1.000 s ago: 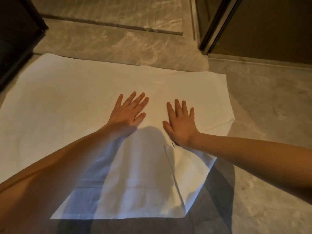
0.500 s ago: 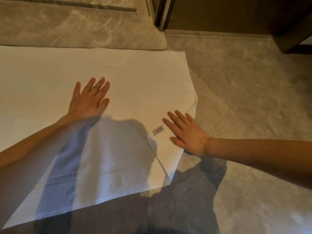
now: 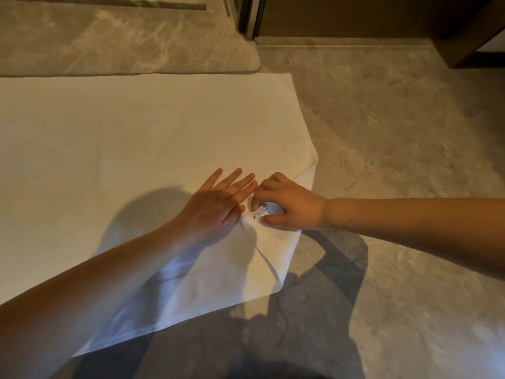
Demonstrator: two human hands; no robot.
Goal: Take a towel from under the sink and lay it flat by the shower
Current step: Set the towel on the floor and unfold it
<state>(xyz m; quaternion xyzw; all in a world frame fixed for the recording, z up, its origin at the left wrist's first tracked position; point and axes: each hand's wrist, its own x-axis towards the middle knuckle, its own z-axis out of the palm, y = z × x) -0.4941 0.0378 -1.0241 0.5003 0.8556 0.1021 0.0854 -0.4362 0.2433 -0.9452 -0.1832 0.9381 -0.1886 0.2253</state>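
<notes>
The left hand (image 3: 218,203) lies open and flat, fingers straight, pressing the towel (image 3: 136,146) down just beside the small label (image 3: 261,213). The right hand (image 3: 289,203) is closed: its fingers and thumb are curled round the label spot, and it seems to be pinching the cloth of the folded corner (image 3: 273,250) there.

Half a second ago both hands lay flat and apart, the left farther in on the towel and the right spread on the folded corner beside the label. Now the left has slid over until its fingertips almost touch the right hand, and the right has changed from smoothing to gripping. I take this to mean that smoothing is done and the fold is being dealt with: one hand pins the cloth while the other gets ready to peel the flap back.

The towel is spread on the floor (image 3: 382,160), flat except at that near right corner. Its far edge runs along a low stone step (image 3: 123,42), probably the shower's edge, and a dark door frame (image 3: 251,17) stands beyond its far right corner. Only the turned-over corner keeps the towel from lying fully flat, so the task looks nearly complete.
</notes>
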